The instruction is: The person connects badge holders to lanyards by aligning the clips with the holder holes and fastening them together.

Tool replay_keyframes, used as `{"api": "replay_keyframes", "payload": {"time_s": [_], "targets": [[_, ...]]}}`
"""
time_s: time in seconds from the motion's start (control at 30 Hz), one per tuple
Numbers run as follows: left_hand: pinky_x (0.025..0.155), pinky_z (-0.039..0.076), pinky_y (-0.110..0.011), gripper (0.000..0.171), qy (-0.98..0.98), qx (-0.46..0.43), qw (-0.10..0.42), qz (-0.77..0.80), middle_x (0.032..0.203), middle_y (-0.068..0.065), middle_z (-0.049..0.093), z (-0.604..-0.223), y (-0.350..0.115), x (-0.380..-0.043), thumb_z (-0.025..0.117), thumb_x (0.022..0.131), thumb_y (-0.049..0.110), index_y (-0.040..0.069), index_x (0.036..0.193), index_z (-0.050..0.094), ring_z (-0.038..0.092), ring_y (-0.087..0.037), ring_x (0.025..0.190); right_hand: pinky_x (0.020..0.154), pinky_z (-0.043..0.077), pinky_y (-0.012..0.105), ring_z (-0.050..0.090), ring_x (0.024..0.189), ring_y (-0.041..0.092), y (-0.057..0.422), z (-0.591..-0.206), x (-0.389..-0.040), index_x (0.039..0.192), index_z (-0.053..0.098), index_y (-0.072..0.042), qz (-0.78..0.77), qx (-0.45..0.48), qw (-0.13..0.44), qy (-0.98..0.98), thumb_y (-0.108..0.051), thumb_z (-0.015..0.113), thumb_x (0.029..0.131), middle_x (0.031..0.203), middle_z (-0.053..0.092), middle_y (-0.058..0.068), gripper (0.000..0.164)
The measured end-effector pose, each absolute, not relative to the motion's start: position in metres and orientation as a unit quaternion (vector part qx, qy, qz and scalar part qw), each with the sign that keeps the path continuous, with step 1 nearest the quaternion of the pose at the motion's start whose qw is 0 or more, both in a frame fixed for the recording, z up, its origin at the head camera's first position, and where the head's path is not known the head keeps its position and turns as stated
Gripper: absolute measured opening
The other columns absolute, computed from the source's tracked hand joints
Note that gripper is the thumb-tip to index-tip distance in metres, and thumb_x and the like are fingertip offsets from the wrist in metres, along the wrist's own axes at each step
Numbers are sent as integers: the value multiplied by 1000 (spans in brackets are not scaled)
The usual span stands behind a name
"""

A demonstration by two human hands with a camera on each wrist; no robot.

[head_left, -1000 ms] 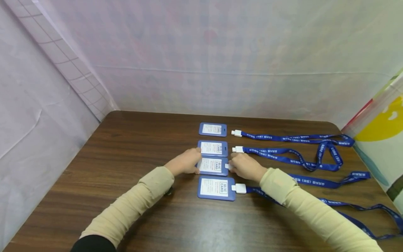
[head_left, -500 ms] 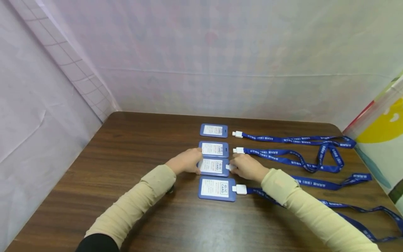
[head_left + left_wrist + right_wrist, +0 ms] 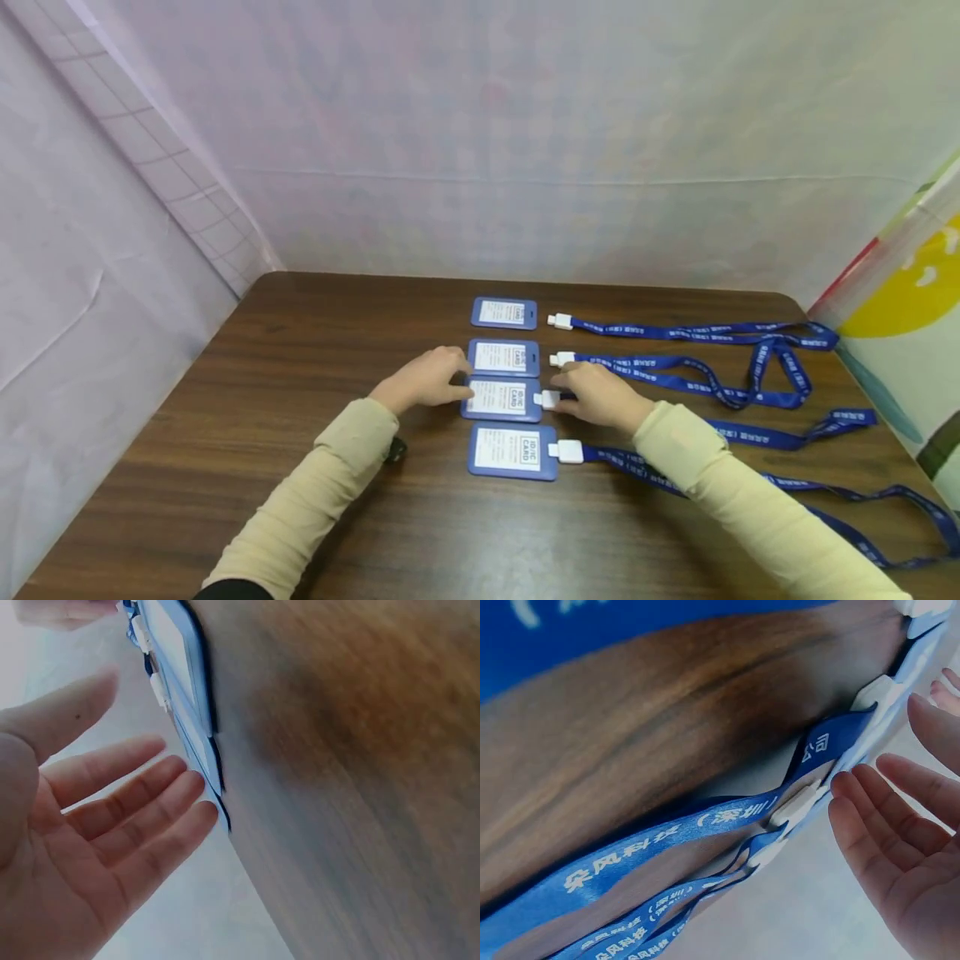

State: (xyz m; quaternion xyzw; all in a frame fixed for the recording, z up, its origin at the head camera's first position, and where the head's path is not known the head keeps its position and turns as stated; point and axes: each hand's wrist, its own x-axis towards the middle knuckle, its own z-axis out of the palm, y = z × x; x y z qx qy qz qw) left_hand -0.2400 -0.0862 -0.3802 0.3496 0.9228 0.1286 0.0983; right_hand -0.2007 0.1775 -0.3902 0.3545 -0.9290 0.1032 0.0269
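Several blue ID card holders lie in a column on the brown table, each with a white printed card. My left hand (image 3: 427, 379), fingers loosely extended and holding nothing, is at the left edge of the third card holder (image 3: 497, 397) from the back. At that holder's right end sits a white lanyard clip (image 3: 550, 401), joined to it. Just right of the clip hovers my right hand (image 3: 600, 396); its fingers (image 3: 862, 791) are relaxed and grip nothing in the right wrist view. The nearest card holder (image 3: 512, 451) also has a white clip (image 3: 570, 452) on it.
Behind are two card holders, the second (image 3: 503, 357) and the farthest (image 3: 503, 312), their white clips (image 3: 560, 321) lying apart to the right. Blue lanyards (image 3: 697, 335) stretch toward the table's right edge. A white curtain (image 3: 525, 208) hangs behind the wooden table (image 3: 300, 333).
Both hands have let go: the left has drawn back leftward from the third card holder, and the right has moved off its clip, which now shows.
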Motion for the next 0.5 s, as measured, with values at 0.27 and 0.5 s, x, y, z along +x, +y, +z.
{"api": "replay_keyframes", "payload": {"time_s": [0.27, 0.5], "targets": [[72, 47, -32, 20, 922, 341, 36, 179, 89, -4, 59, -379, -91, -231, 63, 85, 20, 4, 96, 62, 54, -17, 80, 68, 50, 35, 58, 71, 17, 183, -387, -192, 85, 64, -5, 122, 321, 47, -938, -18, 73, 75, 82, 63, 5, 18], [63, 46, -29, 17, 920, 336, -16, 201, 82, -3, 57, -378, -96, -223, 66, 83, 17, 7, 92, 55, 53, -15, 73, 54, 42, 27, 45, 57, 10, 188, -385, -186, 79, 56, -9, 149, 288, 46, -945, -19, 72, 77, 66, 52, -5, 19]]}}
